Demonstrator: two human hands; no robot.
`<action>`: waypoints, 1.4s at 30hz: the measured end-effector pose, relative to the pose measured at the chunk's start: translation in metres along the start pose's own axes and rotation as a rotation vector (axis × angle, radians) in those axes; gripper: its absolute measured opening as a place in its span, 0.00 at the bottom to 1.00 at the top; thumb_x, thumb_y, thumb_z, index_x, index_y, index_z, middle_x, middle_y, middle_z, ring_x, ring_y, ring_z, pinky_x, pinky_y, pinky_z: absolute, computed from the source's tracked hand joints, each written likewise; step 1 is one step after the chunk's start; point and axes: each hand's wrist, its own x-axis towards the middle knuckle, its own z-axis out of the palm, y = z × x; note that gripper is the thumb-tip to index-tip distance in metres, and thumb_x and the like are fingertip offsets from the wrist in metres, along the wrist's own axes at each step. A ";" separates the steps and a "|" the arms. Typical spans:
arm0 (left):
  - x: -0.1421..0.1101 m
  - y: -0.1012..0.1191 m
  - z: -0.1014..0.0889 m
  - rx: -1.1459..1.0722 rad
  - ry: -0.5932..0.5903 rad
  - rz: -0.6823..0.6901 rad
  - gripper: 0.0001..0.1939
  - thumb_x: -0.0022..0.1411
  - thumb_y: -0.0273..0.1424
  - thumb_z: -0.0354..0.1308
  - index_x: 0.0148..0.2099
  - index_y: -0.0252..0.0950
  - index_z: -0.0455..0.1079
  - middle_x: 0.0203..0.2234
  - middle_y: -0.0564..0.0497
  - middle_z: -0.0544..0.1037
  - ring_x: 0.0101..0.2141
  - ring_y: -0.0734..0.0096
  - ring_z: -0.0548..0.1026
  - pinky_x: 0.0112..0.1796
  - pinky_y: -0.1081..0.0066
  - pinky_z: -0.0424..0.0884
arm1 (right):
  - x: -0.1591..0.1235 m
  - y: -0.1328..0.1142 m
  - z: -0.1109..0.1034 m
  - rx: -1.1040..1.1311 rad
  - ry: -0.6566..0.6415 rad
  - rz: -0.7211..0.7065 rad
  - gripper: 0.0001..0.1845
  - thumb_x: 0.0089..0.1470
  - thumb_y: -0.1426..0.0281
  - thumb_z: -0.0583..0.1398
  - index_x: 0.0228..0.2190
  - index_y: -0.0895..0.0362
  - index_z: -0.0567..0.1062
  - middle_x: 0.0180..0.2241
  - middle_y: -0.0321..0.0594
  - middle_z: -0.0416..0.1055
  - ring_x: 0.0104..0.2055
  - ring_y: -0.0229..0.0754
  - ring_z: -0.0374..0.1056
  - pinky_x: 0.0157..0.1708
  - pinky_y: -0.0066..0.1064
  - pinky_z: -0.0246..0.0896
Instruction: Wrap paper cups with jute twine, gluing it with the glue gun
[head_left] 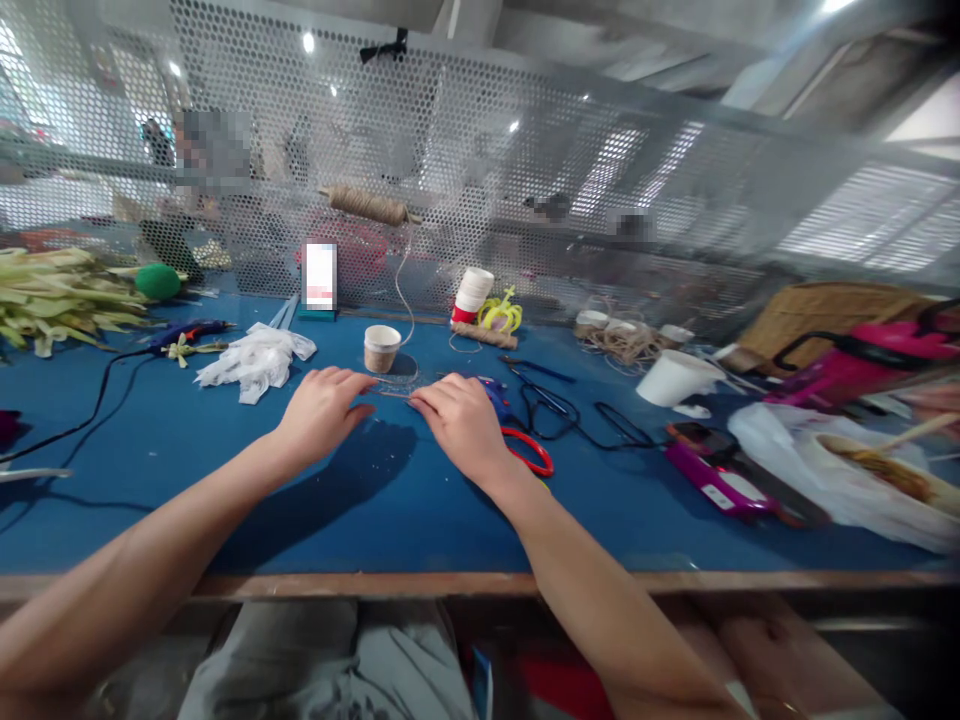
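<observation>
Above the blue table, my left hand (319, 418) and my right hand (466, 428) face each other, fingers pinched. A short stretch of thin twine (391, 393) runs between their fingertips. Just beyond them a small paper cup (381, 352) stands upright, its lower part covered in brown twine and its white rim bare. From a spool of jute twine (367, 205) mounted on the perforated panel, a loose strand (406, 295) hangs down toward the cup. Scissors with red handles (536, 450) lie partly hidden behind my right wrist.
A crumpled white plastic bag (259, 358) and a blue glue gun (187, 332) lie to the left. Stacked cups (474, 290) stand near the perforated panel (480, 150). Rightward are a white tape roll (679, 377), a magenta device (716, 475) and a bagged food bowl (885, 470) beside another person's hand.
</observation>
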 end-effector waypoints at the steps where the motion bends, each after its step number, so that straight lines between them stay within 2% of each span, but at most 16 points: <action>1: 0.000 -0.002 -0.001 0.045 0.060 0.005 0.12 0.56 0.32 0.54 0.42 0.33 0.70 0.34 0.44 0.76 0.37 0.59 0.71 0.38 0.63 0.64 | 0.000 0.003 0.000 -0.007 0.027 0.013 0.11 0.55 0.69 0.54 0.27 0.57 0.74 0.27 0.38 0.74 0.33 0.40 0.62 0.32 0.32 0.48; 3: 0.001 -0.006 -0.003 0.082 0.144 0.018 0.11 0.57 0.34 0.52 0.39 0.34 0.71 0.32 0.45 0.76 0.36 0.61 0.70 0.38 0.64 0.63 | 0.000 0.006 -0.001 -0.014 0.059 0.025 0.11 0.55 0.69 0.53 0.27 0.57 0.74 0.27 0.38 0.74 0.33 0.40 0.62 0.32 0.32 0.47; 6: 0.001 -0.007 -0.003 0.092 0.214 0.051 0.11 0.59 0.33 0.50 0.33 0.35 0.72 0.29 0.47 0.74 0.33 0.66 0.69 0.36 0.67 0.63 | 0.001 0.005 -0.002 -0.017 0.071 0.005 0.11 0.55 0.67 0.53 0.30 0.57 0.74 0.28 0.38 0.75 0.33 0.41 0.62 0.33 0.33 0.47; 9: 0.000 -0.004 -0.002 0.116 0.265 0.072 0.12 0.60 0.34 0.50 0.31 0.35 0.72 0.27 0.47 0.73 0.32 0.66 0.67 0.34 0.67 0.61 | 0.004 -0.003 -0.001 -0.049 0.075 -0.038 0.12 0.55 0.64 0.54 0.31 0.56 0.75 0.27 0.38 0.75 0.34 0.41 0.62 0.33 0.33 0.45; 14: -0.002 0.005 0.000 0.151 0.243 0.087 0.15 0.60 0.36 0.48 0.31 0.36 0.72 0.25 0.47 0.71 0.31 0.65 0.67 0.32 0.67 0.58 | 0.009 -0.014 0.005 -0.119 0.040 -0.043 0.19 0.58 0.63 0.49 0.24 0.57 0.74 0.21 0.40 0.72 0.28 0.40 0.61 0.29 0.33 0.42; 18: -0.004 0.012 0.004 0.088 0.225 0.003 0.13 0.59 0.35 0.49 0.29 0.34 0.72 0.24 0.47 0.71 0.30 0.66 0.67 0.32 0.67 0.58 | 0.009 -0.015 0.012 -0.151 0.060 0.009 0.21 0.58 0.63 0.48 0.21 0.58 0.72 0.19 0.42 0.70 0.26 0.39 0.61 0.28 0.33 0.41; 20: -0.004 0.014 0.005 -0.052 0.190 -0.075 0.11 0.58 0.32 0.51 0.30 0.33 0.72 0.24 0.47 0.71 0.29 0.68 0.67 0.32 0.68 0.60 | 0.008 -0.013 0.015 -0.153 0.078 0.014 0.21 0.58 0.62 0.49 0.21 0.58 0.72 0.19 0.42 0.70 0.26 0.39 0.61 0.27 0.32 0.42; 22: -0.003 0.014 0.004 -0.321 0.088 -0.201 0.10 0.56 0.32 0.52 0.31 0.33 0.72 0.24 0.49 0.72 0.27 0.72 0.67 0.29 0.71 0.60 | 0.007 -0.010 0.016 -0.148 0.093 0.002 0.21 0.57 0.61 0.49 0.21 0.57 0.72 0.19 0.41 0.70 0.26 0.40 0.60 0.28 0.32 0.43; 26: 0.001 0.008 -0.002 -0.999 -0.248 -0.516 0.11 0.48 0.35 0.59 0.25 0.31 0.68 0.17 0.54 0.68 0.19 0.80 0.61 0.22 0.76 0.56 | 0.007 -0.007 0.014 -0.112 0.118 -0.043 0.21 0.56 0.60 0.49 0.22 0.57 0.73 0.21 0.40 0.72 0.28 0.40 0.59 0.29 0.32 0.46; 27: 0.002 0.006 -0.003 -1.149 -0.334 -0.548 0.12 0.47 0.36 0.60 0.25 0.31 0.67 0.16 0.55 0.67 0.18 0.81 0.60 0.21 0.76 0.54 | 0.007 -0.006 0.012 -0.093 0.130 -0.052 0.20 0.56 0.60 0.50 0.23 0.57 0.73 0.22 0.40 0.72 0.28 0.40 0.60 0.30 0.32 0.47; 29: 0.002 0.004 -0.006 -1.371 -0.430 -0.561 0.14 0.44 0.37 0.63 0.26 0.31 0.68 0.15 0.57 0.65 0.18 0.83 0.59 0.21 0.77 0.54 | 0.007 -0.004 0.008 -0.053 0.164 -0.061 0.18 0.55 0.59 0.51 0.26 0.57 0.74 0.24 0.40 0.73 0.31 0.41 0.61 0.32 0.32 0.48; 32: 0.001 0.004 -0.006 -1.515 -0.452 -0.546 0.14 0.43 0.36 0.64 0.28 0.31 0.67 0.16 0.57 0.64 0.18 0.83 0.60 0.22 0.77 0.54 | 0.006 -0.001 0.002 -0.018 0.221 -0.051 0.15 0.54 0.61 0.53 0.31 0.57 0.75 0.28 0.40 0.74 0.35 0.42 0.61 0.35 0.33 0.50; 35: 0.000 0.007 -0.003 -1.567 -0.455 -0.512 0.14 0.44 0.36 0.64 0.28 0.32 0.66 0.17 0.57 0.65 0.19 0.83 0.60 0.22 0.77 0.54 | 0.005 -0.001 -0.001 -0.010 0.265 -0.014 0.13 0.54 0.63 0.54 0.30 0.56 0.76 0.28 0.40 0.73 0.34 0.42 0.60 0.35 0.34 0.51; 39: -0.002 0.015 0.003 -1.582 -0.389 -0.439 0.15 0.44 0.36 0.65 0.27 0.32 0.63 0.17 0.57 0.67 0.19 0.82 0.61 0.23 0.77 0.54 | 0.003 -0.008 0.001 0.096 0.297 0.067 0.14 0.55 0.64 0.53 0.28 0.58 0.76 0.24 0.42 0.70 0.29 0.40 0.61 0.33 0.32 0.55; 42: -0.004 0.019 0.007 -1.597 -0.341 -0.388 0.16 0.44 0.35 0.65 0.27 0.32 0.62 0.18 0.57 0.67 0.20 0.82 0.61 0.24 0.77 0.55 | 0.003 -0.010 0.002 0.264 0.290 0.125 0.13 0.54 0.66 0.54 0.27 0.58 0.76 0.25 0.42 0.71 0.30 0.39 0.64 0.34 0.31 0.58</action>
